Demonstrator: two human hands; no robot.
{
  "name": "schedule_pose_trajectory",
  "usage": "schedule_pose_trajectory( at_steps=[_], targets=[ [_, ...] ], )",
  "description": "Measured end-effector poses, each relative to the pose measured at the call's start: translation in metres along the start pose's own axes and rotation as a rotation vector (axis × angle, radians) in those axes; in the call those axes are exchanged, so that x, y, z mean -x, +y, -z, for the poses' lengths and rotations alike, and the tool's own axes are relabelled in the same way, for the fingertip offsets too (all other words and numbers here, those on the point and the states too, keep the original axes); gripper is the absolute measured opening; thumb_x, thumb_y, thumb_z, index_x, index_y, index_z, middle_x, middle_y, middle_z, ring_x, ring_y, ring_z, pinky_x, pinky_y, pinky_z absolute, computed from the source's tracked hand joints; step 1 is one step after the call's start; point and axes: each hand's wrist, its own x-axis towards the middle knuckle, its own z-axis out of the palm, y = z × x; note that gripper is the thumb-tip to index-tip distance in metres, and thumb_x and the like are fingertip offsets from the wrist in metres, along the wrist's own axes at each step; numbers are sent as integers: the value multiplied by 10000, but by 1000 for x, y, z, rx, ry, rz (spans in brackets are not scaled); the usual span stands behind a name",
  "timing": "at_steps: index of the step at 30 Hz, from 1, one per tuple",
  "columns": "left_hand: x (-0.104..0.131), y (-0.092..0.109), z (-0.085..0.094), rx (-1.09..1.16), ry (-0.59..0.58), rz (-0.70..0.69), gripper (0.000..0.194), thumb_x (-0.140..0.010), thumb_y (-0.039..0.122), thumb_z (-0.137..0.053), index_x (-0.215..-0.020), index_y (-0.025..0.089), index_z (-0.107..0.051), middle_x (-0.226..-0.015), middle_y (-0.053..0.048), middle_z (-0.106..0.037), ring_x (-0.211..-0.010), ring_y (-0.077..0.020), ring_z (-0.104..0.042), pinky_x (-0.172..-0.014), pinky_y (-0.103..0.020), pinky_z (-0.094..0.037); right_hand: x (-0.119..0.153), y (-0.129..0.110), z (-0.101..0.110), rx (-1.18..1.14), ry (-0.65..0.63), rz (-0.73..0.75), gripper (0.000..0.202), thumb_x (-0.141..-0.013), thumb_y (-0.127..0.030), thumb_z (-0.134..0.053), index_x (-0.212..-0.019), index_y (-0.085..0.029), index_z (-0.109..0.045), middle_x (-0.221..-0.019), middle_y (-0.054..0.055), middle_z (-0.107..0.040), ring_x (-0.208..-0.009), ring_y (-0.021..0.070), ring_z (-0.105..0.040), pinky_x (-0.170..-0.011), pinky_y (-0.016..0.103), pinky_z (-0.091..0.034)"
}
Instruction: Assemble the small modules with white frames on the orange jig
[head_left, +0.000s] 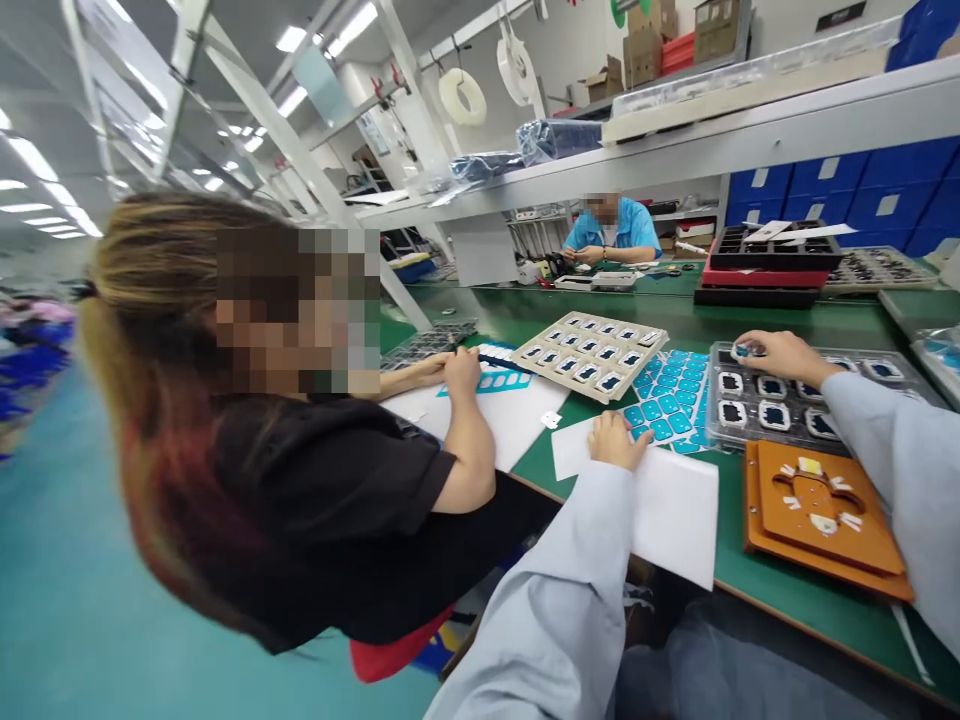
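My left hand point(616, 440) rests at the upper edge of a white paper sheet point(675, 515), its fingers bent beside a blue piece too small to make out. My right hand point(776, 355) reaches over the back left of a clear plastic tray point(720, 437) and pinches a small white-rimmed part point(742, 350). Similar white-framed dark parts point(774, 415) sit in the tray's pockets. Sheets of blue stickers point(667, 405) lie between my hands. In front of the clear tray stands an orange fixture point(825, 510) with small white and yellow pieces on it.
A beige tray of parts point(592, 350) lies beyond the stickers. Close on the left, a person in black point(337, 500) works over white paper. Another person in blue point(615, 235) sits across the green table point(540, 462). Black and red trays point(772, 270) are stacked at the back right.
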Motion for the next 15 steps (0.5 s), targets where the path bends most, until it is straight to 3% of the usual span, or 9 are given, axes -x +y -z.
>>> schedule_pose_trajectory(
  at_steps=[4, 8, 11, 15],
  targets=[
    [1, 1, -1, 14, 3, 32, 345, -793, 527, -704, -914, 217, -612, -1223, -69, -561, -1220, -256, -482, -987, -370, -413, -2, -2, -12, -47, 16, 47, 155, -750, -206, -654, -888, -200, -726, -1279, 146, -618, -1006, 279, -612, -755, 367, -407],
    [0, 3, 0, 36, 19, 65, 370, -788, 525, -715, -968, 216, -619, -1207, -68, -580, -1209, -252, -490, -986, -368, -417, 8, 1, -16, 22, -29, 186, 119, -767, -267, -675, -857, -217, -735, -1108, 135, -671, -948, 279, -578, -711, 365, -346],
    [1, 5, 2, 55, 19, 74, 367, -796, 530, -704, -978, 219, -632, -1199, -75, -596, -1214, -258, -489, -990, -370, -414, 18, 0, -17, 129, -125, 250, 235, -801, -385, -653, -973, -250, -741, -996, 123, -710, -954, 305, -570, -727, 375, -349],
    [-1, 0, 2, 68, 17, 78, 326, -810, 511, -692, -955, 221, -663, -1255, -93, -586, -1258, -287, -463, -1023, -413, -398, 35, -12, -13, 240, -66, 313, 334, -874, -376, -542, -1150, -251, -684, -1023, 125, -698, -1022, 304, -564, -850, 415, -363]
  ],
)
